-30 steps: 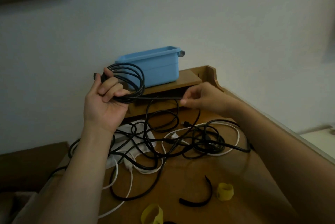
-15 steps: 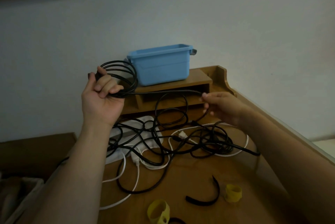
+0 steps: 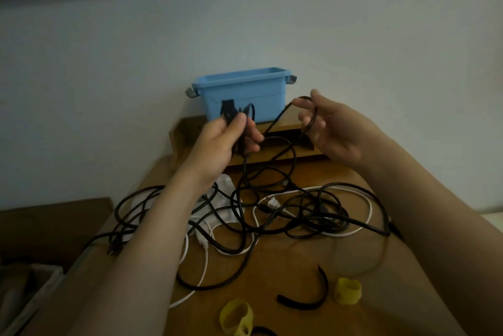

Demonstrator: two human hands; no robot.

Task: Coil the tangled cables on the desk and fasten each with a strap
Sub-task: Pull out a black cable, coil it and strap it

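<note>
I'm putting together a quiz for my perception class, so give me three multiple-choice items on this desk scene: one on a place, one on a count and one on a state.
1. Where does the blue bin stand?
A) on the floor
B) on the raised wooden shelf at the back of the desk
C) among the tangled cables

2. How many yellow straps lie on the desk?
A) one
B) four
C) two

3. What is the left hand doing?
A) gripping a black cable coil
B) lying flat on the desk
C) pinching a yellow strap

Answers:
1. B, because the bin sits on the shelf against the wall.
2. C, because one strap lies near the front edge and another lies further right.
3. A, because its fingers curl round the gathered black loops.
</note>
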